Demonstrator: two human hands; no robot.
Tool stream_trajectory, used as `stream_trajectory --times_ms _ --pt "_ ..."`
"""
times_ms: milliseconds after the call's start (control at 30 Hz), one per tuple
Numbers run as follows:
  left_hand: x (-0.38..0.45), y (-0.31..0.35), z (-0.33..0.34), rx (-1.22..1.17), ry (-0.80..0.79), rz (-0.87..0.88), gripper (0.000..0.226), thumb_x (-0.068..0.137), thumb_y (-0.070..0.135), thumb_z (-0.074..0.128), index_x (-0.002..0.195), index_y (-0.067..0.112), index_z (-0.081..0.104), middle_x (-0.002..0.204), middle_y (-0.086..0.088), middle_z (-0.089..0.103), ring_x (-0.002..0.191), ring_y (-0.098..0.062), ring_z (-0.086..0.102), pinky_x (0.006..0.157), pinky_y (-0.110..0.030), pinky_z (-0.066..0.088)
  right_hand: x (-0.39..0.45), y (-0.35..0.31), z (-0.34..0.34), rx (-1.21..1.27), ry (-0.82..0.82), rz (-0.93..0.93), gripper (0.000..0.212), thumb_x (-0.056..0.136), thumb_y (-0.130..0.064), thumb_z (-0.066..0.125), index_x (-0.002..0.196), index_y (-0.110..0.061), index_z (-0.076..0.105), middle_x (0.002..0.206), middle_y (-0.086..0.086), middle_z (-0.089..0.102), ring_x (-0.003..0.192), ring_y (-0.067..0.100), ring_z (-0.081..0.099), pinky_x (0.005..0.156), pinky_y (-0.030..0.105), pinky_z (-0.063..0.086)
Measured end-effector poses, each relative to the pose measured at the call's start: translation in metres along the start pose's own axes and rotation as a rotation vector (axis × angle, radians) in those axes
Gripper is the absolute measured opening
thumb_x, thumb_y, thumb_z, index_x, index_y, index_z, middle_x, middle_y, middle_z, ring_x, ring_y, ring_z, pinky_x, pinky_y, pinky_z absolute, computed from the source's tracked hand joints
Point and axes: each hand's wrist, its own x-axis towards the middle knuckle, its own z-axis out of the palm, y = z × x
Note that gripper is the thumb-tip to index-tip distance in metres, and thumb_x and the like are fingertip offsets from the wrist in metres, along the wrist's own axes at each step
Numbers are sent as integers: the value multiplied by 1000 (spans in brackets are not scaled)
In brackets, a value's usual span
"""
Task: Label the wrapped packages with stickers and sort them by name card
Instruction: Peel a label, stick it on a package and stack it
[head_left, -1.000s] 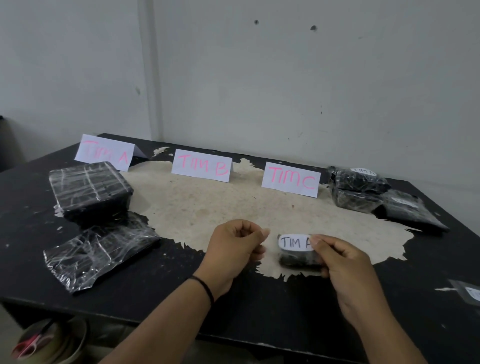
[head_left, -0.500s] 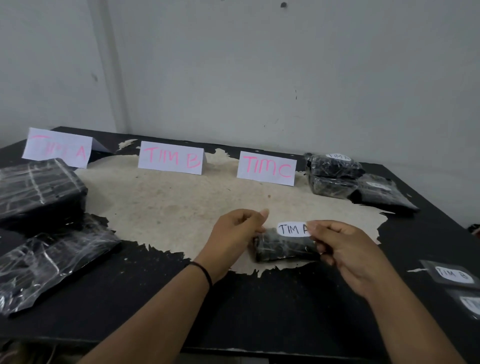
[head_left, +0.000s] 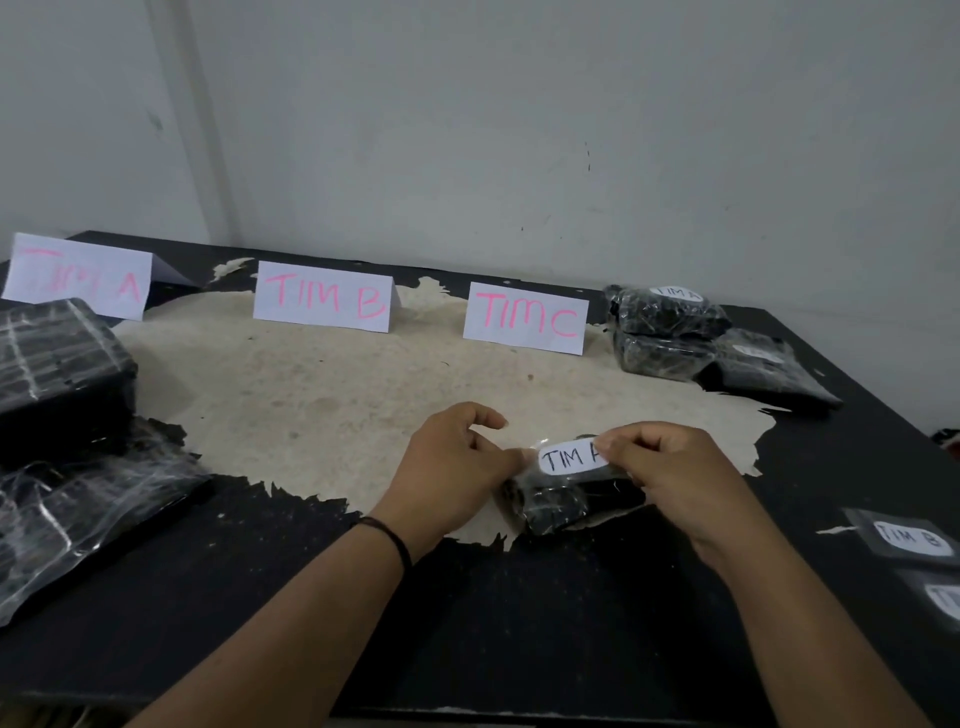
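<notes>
A small black wrapped package (head_left: 561, 501) lies on the table in front of me. A white oval sticker (head_left: 566, 458) reading "TIM A" is above its top. My right hand (head_left: 670, 478) pinches the sticker's right end. My left hand (head_left: 452, 467) pinches at the sticker's left end by the package. Three folded name cards stand at the back: "TIM A" (head_left: 83, 275), "TIM B" (head_left: 324, 296), "TIM C" (head_left: 524, 317).
Two larger wrapped packages (head_left: 57, 374) (head_left: 88, 499) sit at the left below the TIM A card. A pile of wrapped packages (head_left: 670, 332) lies at the back right, one stickered. Loose stickers (head_left: 906, 538) lie at the right table edge. The wall stands close behind.
The view shifted right and closer. Both hands have come together at the sticker over the small package; my left hand moved from beside it to its left end.
</notes>
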Motion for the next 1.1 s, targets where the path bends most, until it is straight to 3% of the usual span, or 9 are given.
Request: stream_trajectory --times_ms 167,233,333,467,600,767,900,1100 --pt "-12 2 7 -63 25 -20 32 78 27 75 103 22 56 66 1 64 47 -4 54 44 -18 44 2 3 -1 20 -17 9 11 84 -24 67 76 -22 75 80 -8 74 83 11 67 74 25 50" --pt "-13 3 6 -95 32 -51 32 79 24 74 105 22 56 68 -1 66 58 -12 61 57 -30 56 -3 6 1 39 -20 18 11 84 -26 67 77 -23 75 80 -7 74 82 13 67 74 29 52" --pt "-11 3 1 -97 21 -56 32 78 21 74 106 20 57 70 -3 65 67 -17 64 72 -42 57 -11 9 5 61 6 21 10 85 -27 67 79 -24 75 79 -9 73 77 7 66 67 23 47" --pt "-10 4 -3 -51 -15 -50 32 77 23 75 103 20 58 73 -9 67 70 -25 66 71 -46 56 -17 8 9 53 28 23 10 86 -26 65 81 -24 74 77 -9 72 74 4 65 62 17 45" --pt "-9 2 -6 -1 -22 -39 34 76 25 77 103 22 57 79 -15 69 66 -23 64 68 -45 56 -17 7 10 -39 27 8 10 87 -27 63 84 -24 73 83 -12 71 79 3 64 61 15 46" --pt "-7 -1 -6 31 -31 -18 35 75 26 76 103 22 56 70 -7 67 63 -16 62 65 -37 56 -18 7 12 -73 11 20 12 88 -26 62 83 -23 72 86 -12 70 79 7 64 61 16 49" --pt "-5 -2 -4 55 -29 -6 36 74 27 77 103 24 56 73 -6 69 66 -15 64 64 -32 55 -18 9 13 -68 35 30 11 87 -26 63 81 -24 73 83 -4 71 80 15 66 68 26 52" --pt "-4 -2 -1 126 -14 -5 38 75 27 76 106 24 54 75 -4 69 69 -18 66 61 -32 57 -16 10 13 -91 30 26 10 87 -26 64 84 -22 72 83 -9 70 77 5 63 57 13 45"
